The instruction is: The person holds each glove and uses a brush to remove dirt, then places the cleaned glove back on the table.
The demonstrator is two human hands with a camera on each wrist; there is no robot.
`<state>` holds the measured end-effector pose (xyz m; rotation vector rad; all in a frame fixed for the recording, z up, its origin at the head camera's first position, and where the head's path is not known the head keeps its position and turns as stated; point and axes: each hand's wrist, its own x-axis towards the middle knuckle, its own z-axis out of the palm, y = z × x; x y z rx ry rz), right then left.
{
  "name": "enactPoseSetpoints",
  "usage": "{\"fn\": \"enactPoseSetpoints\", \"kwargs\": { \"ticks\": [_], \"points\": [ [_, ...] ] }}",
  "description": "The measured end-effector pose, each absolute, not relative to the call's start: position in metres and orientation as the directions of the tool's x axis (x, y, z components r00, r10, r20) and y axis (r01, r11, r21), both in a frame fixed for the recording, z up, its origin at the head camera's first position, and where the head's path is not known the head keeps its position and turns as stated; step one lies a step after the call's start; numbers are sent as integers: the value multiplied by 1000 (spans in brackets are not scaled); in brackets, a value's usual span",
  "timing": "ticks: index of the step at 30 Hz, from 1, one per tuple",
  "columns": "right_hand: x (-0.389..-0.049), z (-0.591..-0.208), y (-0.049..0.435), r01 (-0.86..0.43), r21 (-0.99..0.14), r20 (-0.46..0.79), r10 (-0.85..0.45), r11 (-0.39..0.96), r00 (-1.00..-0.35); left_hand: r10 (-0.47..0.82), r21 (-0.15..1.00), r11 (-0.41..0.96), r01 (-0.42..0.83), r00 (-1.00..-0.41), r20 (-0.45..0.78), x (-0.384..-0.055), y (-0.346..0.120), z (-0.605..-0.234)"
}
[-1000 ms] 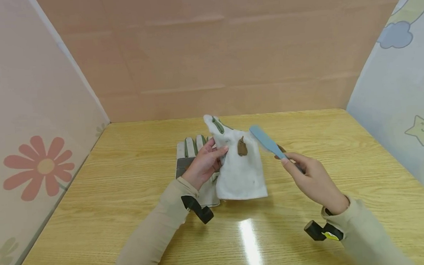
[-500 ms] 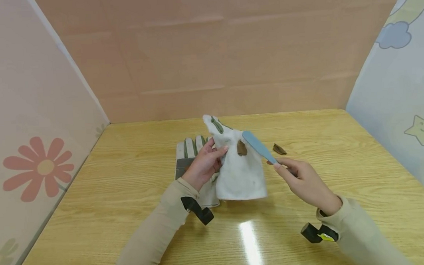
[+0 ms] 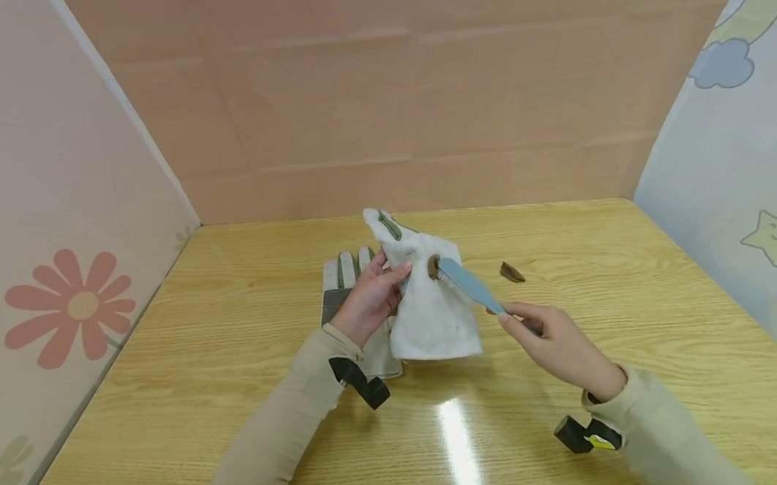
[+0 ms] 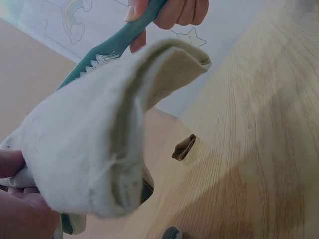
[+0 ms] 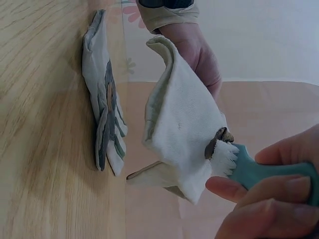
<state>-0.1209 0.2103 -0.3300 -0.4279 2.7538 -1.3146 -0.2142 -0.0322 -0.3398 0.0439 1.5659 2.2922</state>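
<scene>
My left hand pinches a white work glove with green trim, thumb on its near face, holding it raised over the table with its wide cuff hanging down. A curled brown piece like a dry leaf clings to this face. My right hand grips the handle of a blue brush. In the right wrist view, white bristles press against the brown piece on the glove. From the left wrist, folded cloth hides most of the brush head.
A second glove, white with a grey band, lies flat on the wooden table behind my left hand. Another brown leaf-like piece lies on the table to the right. Patterned walls stand left and right, with a plain brownish wall behind.
The brush has moved left and down from the glove's right edge onto the brown piece, partly covering it. The held glove has shifted slightly left. The brown piece on the table has come into full view.
</scene>
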Motion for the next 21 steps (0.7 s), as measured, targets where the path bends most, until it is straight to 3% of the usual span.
{"fn": "enactPoseSetpoints", "kwargs": {
  "ticks": [10,16,21],
  "points": [
    [-119,-319,211,-276,-738,220,-166,616,-961,332,902,-333,-277,-929,-162,-213,-32,-340],
    [-121,-324,198,-419,-690,360,-222,591,-906,346,903,-320,-287,-923,-171,-212,-31,-342],
    [-122,-329,193,-471,-653,406,-251,593,-879,351,905,-312,-290,-920,-173,-212,-30,-343]
  ]
}}
